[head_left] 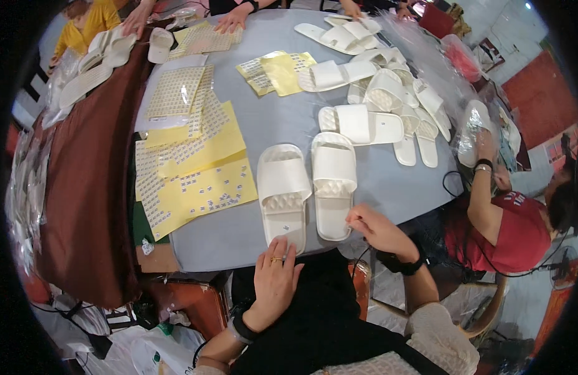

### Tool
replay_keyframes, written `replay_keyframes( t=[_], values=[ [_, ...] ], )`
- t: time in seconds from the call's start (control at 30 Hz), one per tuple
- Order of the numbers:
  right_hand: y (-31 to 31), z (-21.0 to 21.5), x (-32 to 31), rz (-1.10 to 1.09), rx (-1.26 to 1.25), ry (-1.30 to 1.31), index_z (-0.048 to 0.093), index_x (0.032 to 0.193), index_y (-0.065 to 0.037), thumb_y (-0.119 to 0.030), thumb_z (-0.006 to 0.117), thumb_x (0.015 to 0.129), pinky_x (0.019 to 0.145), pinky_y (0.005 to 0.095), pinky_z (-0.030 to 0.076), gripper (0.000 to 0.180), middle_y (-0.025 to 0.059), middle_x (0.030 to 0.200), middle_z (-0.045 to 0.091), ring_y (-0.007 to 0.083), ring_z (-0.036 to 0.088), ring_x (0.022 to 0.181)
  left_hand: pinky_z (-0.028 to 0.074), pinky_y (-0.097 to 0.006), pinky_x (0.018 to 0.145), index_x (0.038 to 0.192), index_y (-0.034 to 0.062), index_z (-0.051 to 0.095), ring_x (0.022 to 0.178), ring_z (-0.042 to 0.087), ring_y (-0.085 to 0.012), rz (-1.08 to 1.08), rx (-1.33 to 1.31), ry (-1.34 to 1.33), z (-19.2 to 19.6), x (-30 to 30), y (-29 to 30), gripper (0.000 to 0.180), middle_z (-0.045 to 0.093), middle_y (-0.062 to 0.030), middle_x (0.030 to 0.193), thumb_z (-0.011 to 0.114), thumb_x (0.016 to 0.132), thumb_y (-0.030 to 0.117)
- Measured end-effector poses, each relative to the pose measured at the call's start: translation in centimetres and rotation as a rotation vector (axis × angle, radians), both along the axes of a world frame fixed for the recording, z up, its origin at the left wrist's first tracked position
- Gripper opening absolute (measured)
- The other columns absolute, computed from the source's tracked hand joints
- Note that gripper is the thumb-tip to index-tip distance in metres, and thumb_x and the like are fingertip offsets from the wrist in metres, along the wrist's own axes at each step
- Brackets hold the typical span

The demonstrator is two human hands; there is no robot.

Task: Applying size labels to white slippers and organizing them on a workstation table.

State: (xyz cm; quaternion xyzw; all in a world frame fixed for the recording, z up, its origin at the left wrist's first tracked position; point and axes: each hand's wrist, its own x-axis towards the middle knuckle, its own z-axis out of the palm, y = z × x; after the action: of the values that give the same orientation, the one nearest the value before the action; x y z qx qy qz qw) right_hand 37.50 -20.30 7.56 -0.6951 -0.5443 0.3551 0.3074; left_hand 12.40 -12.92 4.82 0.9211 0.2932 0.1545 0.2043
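Note:
Two white slide slippers lie side by side before me, toes pointing away. The left slipper (284, 194) has a small printed sticker (286, 229) on its heel insole; no sticker shows on the right slipper (334, 187). My left hand (275, 275) lies with its fingers stretched out, their tips at the left slipper's heel edge. Beside the heel of the right slipper, my right hand (384, 232) has its fingers curled into a pinch. Whatever it may hold is too small to make out. Yellow sticker sheets (207, 197), partly peeled, lie to the left.
Several white slippers (386, 87) pile up at the right and far right. More sticker sheets (276, 72) lie mid-table. Co-workers' hands (234, 17) work at the far edge. At the right, a person in red (501, 231) handles a plastic-bagged slipper (473, 134). A brown-covered surface (92, 181) adjoins left.

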Motion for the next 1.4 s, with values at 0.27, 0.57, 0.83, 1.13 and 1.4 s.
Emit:
replay_keyframes(
  t=[0.27,0.57,0.83,1.13,1.4],
  values=[
    [7.6,8.6,-1.7,0.322,0.181,-0.164,0.046,0.089,-0.002,-0.007,0.052,0.089,0.075,0.0334,0.041,0.008,0.0129,0.087,0.046,0.0277,0.049,0.081,0.042,-0.042,0.085,0.118,0.0012,0.05,0.107,0.051,-0.0343,0.258,0.027,-0.012,0.2,-1.4,4.6,0.045,0.05,-0.0169,0.119,0.066,0.079,0.018],
    [23.7,-3.2,-9.2,0.359,0.165,-0.493,0.058,0.09,-0.005,-0.012,0.061,0.078,0.078,0.0453,0.041,0.014,0.0183,0.096,0.051,0.0364,0.052,0.09,0.036,-0.047,0.095,0.123,-0.0014,0.049,0.125,0.038,-0.0385,0.485,0.146,0.024,-0.7,-4.0,9.1,0.056,0.042,-0.0217,0.132,0.069,0.077,0.023],
    [24.8,-5.8,-10.6,0.366,0.056,-0.727,0.059,0.095,0.001,-0.011,0.06,0.074,0.081,0.0439,0.041,0.024,0.0198,0.098,0.054,0.0353,0.054,0.091,0.034,-0.048,0.098,0.122,0.001,0.052,0.126,0.037,-0.0376,0.461,0.148,0.078,0.0,-4.5,10.8,0.054,0.045,-0.02,0.131,0.068,0.077,0.027],
    [24.6,-4.5,-10.8,0.315,0.167,-0.644,0.058,0.084,-0.007,-0.01,0.063,0.072,0.079,0.0401,0.036,0.013,0.0118,0.092,0.056,0.0287,0.054,0.09,0.035,-0.048,0.098,0.12,0.0062,0.055,0.124,0.04,-0.0345,0.373,0.147,0.172,-0.1,-3.0,13.1,0.049,0.048,-0.017,0.129,0.066,0.078,0.03],
    [24.2,-5.2,-11.5,0.385,0.308,-0.732,0.06,0.081,-0.009,-0.015,0.064,0.075,0.079,0.0399,0.035,0.009,0.0098,0.087,0.055,0.0275,0.054,0.088,0.037,-0.048,0.095,0.119,0.0103,0.056,0.12,0.045,-0.0333,0.323,0.182,0.263,-2.3,-2.4,14.0,0.048,0.05,-0.0156,0.126,0.067,0.077,0.029]
  ],
)
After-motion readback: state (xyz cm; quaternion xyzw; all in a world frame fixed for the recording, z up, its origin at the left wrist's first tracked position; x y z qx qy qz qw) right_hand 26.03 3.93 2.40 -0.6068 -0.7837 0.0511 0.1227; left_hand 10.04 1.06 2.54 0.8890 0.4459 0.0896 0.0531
